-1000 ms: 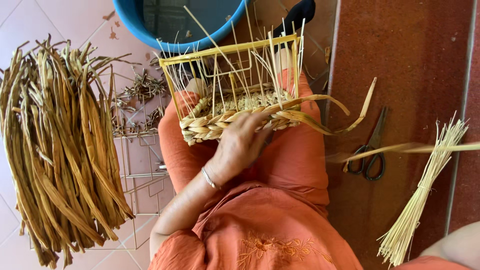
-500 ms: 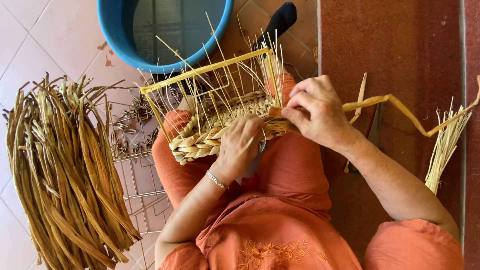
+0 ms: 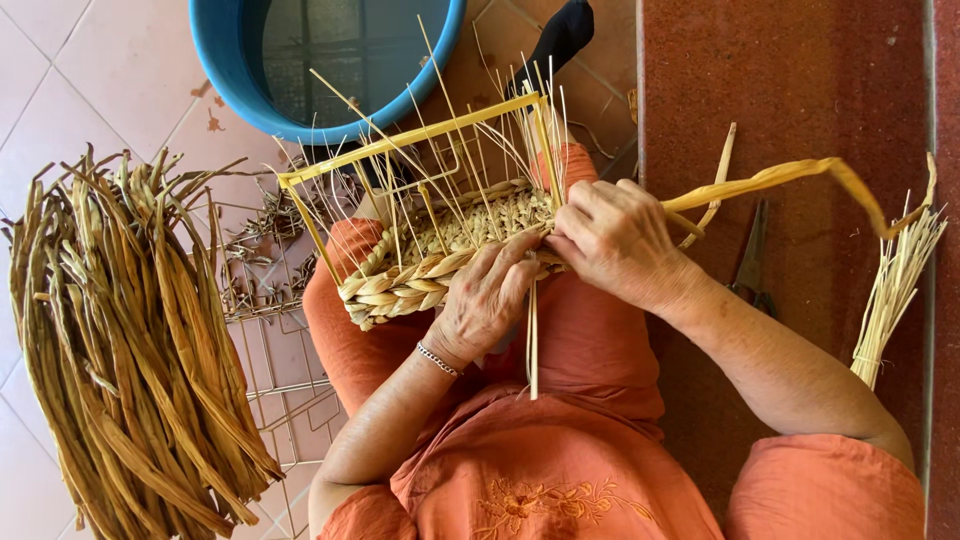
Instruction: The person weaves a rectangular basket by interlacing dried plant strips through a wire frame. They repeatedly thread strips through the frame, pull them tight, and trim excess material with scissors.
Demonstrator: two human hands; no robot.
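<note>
- Straw-coloured woven basket (image 3: 440, 265), half built on a yellow wire frame (image 3: 410, 150), rests on the lap of a person in orange clothing.
- Left hand (image 3: 487, 298) presses down on the braided rim, fingers curled over the weave.
- Right hand (image 3: 612, 238) pinches a long flat dried strand (image 3: 790, 178) against the basket's edge; the strand arcs out to the right.
- Dried leaves in a bundle (image 3: 120, 340) lie on the tiled floor, left of the lap.
- Blue tub (image 3: 225, 60) sits beyond the frame; thin pale reeds (image 3: 890, 290) and scissors (image 3: 750, 262) lie on the red mat.
</note>
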